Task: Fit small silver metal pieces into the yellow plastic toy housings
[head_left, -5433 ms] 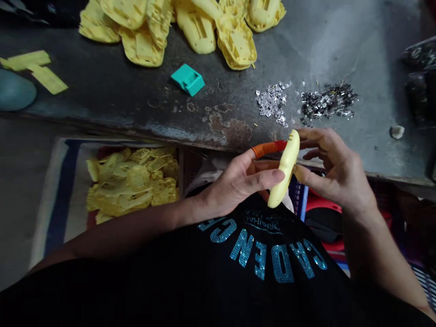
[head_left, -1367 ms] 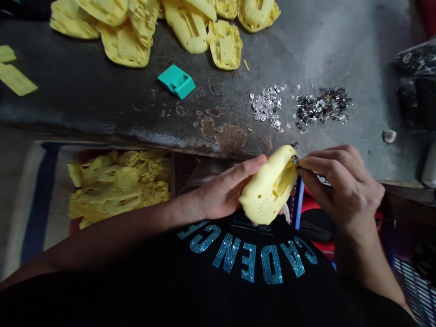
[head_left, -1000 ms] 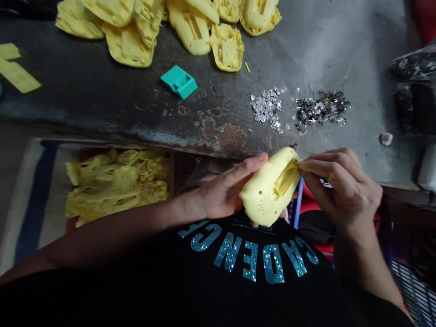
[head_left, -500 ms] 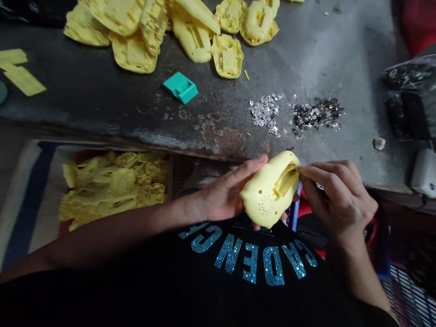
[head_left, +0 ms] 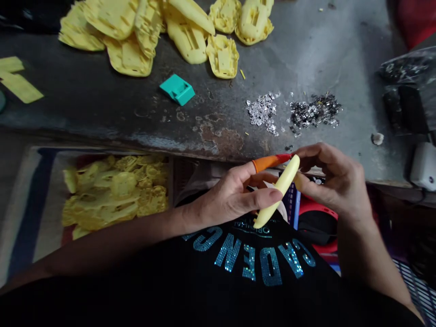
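A yellow plastic shell (head_left: 286, 176) is held edge-on above my lap, just off the table's front edge. My left hand (head_left: 235, 193) grips it, with the thumb on its near side and the other fingers behind. An orange and red finger cover (head_left: 269, 162) is on the left index finger, its tip at the shell's upper end. Around that same end, the fingers and thumb of my right hand (head_left: 330, 177) are bent and touch the shell. Whether they also hold a small part is hidden. Two small piles of metal pieces, one silver (head_left: 262, 111) and one darker (head_left: 315, 111), lie beyond my hands.
Several yellow shells (head_left: 129, 54) are heaped at the back of the grey table (head_left: 119, 104). A teal plastic block (head_left: 177, 89) lies nearer. Below, at left, a bin holds more yellow parts (head_left: 116, 195). A white device (head_left: 424, 168) and plastic bags (head_left: 408, 68) are at right.
The shell has turned from showing its slotted, dotted outer face to edge-on. My left thumb has come over its near side, and my right hand has stayed at its upper end.
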Demonstrator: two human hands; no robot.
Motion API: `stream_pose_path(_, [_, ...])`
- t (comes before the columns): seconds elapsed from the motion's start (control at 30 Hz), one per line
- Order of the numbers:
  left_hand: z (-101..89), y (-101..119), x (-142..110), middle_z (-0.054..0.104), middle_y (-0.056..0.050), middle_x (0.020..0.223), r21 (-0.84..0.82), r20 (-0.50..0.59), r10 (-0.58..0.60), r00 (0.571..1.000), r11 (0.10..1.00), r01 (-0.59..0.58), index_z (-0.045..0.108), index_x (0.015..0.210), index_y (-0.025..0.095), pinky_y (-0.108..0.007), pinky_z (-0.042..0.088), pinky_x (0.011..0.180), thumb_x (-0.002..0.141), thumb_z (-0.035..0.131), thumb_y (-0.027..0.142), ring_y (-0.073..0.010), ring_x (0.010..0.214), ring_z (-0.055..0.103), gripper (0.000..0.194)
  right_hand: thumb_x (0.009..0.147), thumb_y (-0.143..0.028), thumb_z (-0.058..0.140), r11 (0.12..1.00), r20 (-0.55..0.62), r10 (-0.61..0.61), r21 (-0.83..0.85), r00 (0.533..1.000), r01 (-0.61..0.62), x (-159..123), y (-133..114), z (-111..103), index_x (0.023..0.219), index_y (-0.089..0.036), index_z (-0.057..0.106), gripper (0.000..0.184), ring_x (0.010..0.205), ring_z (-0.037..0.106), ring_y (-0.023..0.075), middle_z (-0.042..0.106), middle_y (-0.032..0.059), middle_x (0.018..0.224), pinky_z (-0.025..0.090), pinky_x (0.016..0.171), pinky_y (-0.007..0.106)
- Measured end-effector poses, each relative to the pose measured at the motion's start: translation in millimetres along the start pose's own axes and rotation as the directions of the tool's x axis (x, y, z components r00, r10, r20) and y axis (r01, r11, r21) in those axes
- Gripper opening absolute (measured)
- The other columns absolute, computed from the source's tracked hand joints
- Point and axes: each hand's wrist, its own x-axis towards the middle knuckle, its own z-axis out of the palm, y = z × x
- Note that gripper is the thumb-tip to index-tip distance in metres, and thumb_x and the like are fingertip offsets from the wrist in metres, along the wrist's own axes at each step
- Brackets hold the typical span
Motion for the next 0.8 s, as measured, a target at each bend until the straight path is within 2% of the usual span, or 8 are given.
stream_pose_path(0.13, [-2.7,4.4,-0.8,0.079,-0.008,0.12,0.164,-0.034,0.034,0.999,0.986,-0.028,0.069,0.161,0.027,-0.02,0.055,0.071,0.1,0.084,0.047,-0.0162,0.09,0.069,0.066,0.092,-0.016,0.083,0.997,-0.137,-0.057,-0.056,0.989,0.05,-6.9,3.9,17.1,0.114,-0.026,0.073,0.026,0.079,0.073,0.0158,0.079,0.0007,0.1,0.065,0.072,0.031])
stream_pose_path(0.33, [-7.0,6.0,2.9,0.077,-0.004,0.101,0.252,-0.041,0.015,0.999,0.968,-0.004,0.077,0.151,0.022,-0.02,0.05,0.061,0.103,0.08,0.052,-0.0115,0.071,0.059,0.057,0.09,-0.016,0.083,0.994,-0.27,-0.086,-0.088,0.959,0.065,-19.0,20.0,31.8,0.117,-0.027,0.075,0.03,0.083,0.075,0.0189,0.079,0.0016,0.099,0.066,0.072,0.034])
stream_pose_path(0.43, [-13.2,3.3,4.0,0.079,-0.006,0.102,0.266,0.001,0.02,1.0,0.964,-0.019,0.075,0.151,0.021,-0.02,0.054,0.063,0.104,0.077,0.053,-0.0143,0.075,0.066,0.057,0.09,-0.021,0.084,0.999,-0.274,0.022,0.046,0.961,-0.009,-25.3,30.3,36.2,0.116,-0.027,0.077,0.027,0.083,0.076,0.0189,0.08,0.0017,0.098,0.066,0.073,0.033])
stream_pose_path(0.5, [-20.5,3.9,2.6,0.081,-0.01,0.116,0.281,0.101,0.082,0.991,0.954,-0.108,0.068,0.158,0.024,-0.024,0.061,0.073,0.109,0.067,0.056,-0.0192,0.088,0.074,0.059,0.092,-0.032,0.085,0.963,-0.258,0.19,0.238,0.947,-0.128,-28.2,35.7,38.5,0.114,-0.027,0.077,0.024,0.079,0.077,0.0185,0.082,0.0025,0.097,0.066,0.069,0.032])
stream_pose_path(0.6, [-33.1,10.3,-0.2,0.069,-0.014,0.159,0.441,0.226,0.249,0.942,0.836,-0.327,0.052,0.173,0.033,-0.039,0.065,0.103,0.107,0.072,0.051,-0.0313,0.128,0.075,0.071,0.087,-0.045,0.092,0.775,-0.163,0.441,0.565,0.882,-0.283,-29.9,35.5,46.1,0.105,-0.027,0.077,0.03,0.068,0.074,0.0166,0.081,0.001,0.09,0.064,0.062,0.029])
stream_pose_path(0.7, [-40.0,17.5,0.1,0.052,-0.008,0.179,0.603,0.242,0.373,0.896,0.665,-0.44,0.051,0.173,0.041,-0.053,0.05,0.129,0.096,0.088,0.03,-0.0381,0.159,0.056,0.087,0.081,-0.044,0.098,0.576,0.039,0.511,0.726,0.859,-0.375,-29.3,26.1,60.1,0.099,-0.027,0.077,0.033,0.063,0.07,0.0138,0.077,-0.0032,0.08,0.062,0.061,0.026])
stream_pose_path(0.73, [-40.3,18.7,0.7,0.054,-0.007,0.178,0.593,0.245,0.386,0.889,0.666,-0.453,0.057,0.17,0.041,-0.056,0.044,0.134,0.093,0.089,0.025,-0.0382,0.162,0.053,0.084,0.083,-0.045,0.097,0.542,0.111,0.49,0.738,0.865,-0.402,-28.3,23.4,63.8,0.099,-0.027,0.078,0.031,0.063,0.07,0.0136,0.077,-0.0033,0.08,0.062,0.062,0.026])
stream_pose_path(0.8, [-39.2,18.5,2.0,0.066,-0.009,0.167,0.444,0.195,0.334,0.922,0.808,-0.386,0.073,0.155,0.036,-0.058,0.037,0.138,0.085,0.094,0.018,-0.0385,0.161,0.054,0.076,0.089,-0.052,0.092,0.582,0.202,0.384,0.704,0.901,-0.406,-24.5,23.6,64.6,0.102,-0.027,0.079,0.03,0.068,0.072,0.0156,0.079,-0.0013,0.084,0.062,0.065,0.028])
